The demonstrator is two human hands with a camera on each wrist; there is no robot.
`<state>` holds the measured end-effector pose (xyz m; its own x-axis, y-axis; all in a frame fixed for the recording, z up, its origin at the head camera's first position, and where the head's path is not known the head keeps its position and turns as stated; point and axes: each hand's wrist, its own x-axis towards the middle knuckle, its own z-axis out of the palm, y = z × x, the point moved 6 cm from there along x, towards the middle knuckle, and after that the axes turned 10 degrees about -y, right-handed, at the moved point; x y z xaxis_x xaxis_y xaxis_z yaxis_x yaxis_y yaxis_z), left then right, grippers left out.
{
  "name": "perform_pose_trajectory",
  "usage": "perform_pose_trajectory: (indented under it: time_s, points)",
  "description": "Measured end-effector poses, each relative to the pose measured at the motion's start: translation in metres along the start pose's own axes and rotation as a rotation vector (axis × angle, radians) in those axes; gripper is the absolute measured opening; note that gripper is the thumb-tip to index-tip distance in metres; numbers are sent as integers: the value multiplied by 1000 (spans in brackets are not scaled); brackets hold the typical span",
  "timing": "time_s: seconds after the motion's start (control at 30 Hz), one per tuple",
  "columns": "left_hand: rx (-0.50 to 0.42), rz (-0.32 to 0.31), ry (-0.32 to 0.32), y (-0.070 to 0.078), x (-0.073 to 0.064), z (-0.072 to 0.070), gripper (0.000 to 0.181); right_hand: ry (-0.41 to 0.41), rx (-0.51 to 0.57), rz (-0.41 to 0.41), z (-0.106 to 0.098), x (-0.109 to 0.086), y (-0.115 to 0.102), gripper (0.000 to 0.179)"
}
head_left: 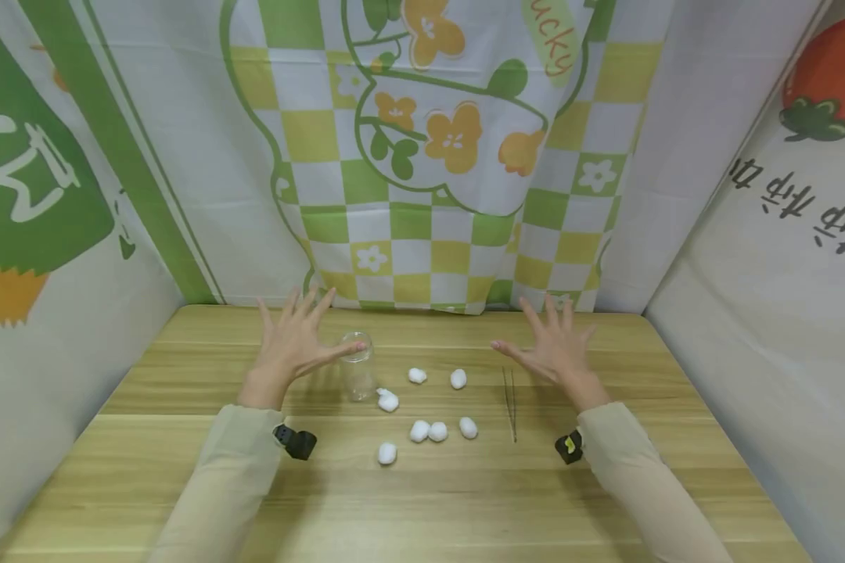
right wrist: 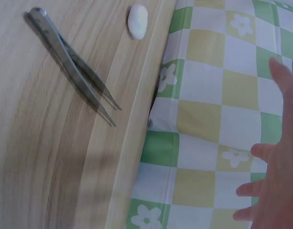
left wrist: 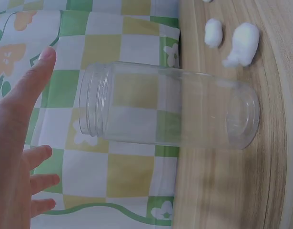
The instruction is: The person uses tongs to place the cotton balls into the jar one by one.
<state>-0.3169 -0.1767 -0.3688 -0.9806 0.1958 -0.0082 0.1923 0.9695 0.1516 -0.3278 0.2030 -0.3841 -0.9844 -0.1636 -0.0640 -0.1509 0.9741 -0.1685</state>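
My left hand (head_left: 291, 342) is raised with its fingers spread, holding nothing. Its thumb overlaps the mouth of a clear, lidless jar (head_left: 358, 381) in the head view; the left wrist view shows the jar (left wrist: 146, 105) upright and apart from the hand (left wrist: 15, 143). On the other side, my right hand (head_left: 555, 348) is likewise spread wide and holds nothing. Below it a pair of metal tweezers (head_left: 512, 410) lies on the table, tips pointing away from me. Several white cotton balls, such as one cotton ball (head_left: 387, 453) in front, lie scattered between the jar and the tweezers.
The wooden table (head_left: 408, 516) ends at the back against a checked, flowered curtain (head_left: 422, 258). Printed cloth also hangs along both sides. Two cotton balls touch each other near the middle. A black camera (head_left: 297, 442) sits at the left wrist, another camera (head_left: 569, 446) at the right.
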Motion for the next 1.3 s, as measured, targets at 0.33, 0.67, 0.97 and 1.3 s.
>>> perform_pose_trajectory:
  time_s: [0.33, 0.67, 0.97, 1.3]
  points:
    - [-58, 49, 29, 2, -6, 5, 99, -64, 119, -55, 8, -7, -2, 86]
    - [-153, 103, 92, 6, -13, 12, 86, -115, 283, -79, 24, -11, 0, 80]
    - [-277, 130, 141, 7, -18, 15, 77, -88, 376, -135, 32, -12, -3, 65]
    - [-454, 162, 156, 6, -22, 24, 72, -99, 471, -86, 45, -16, -1, 53]
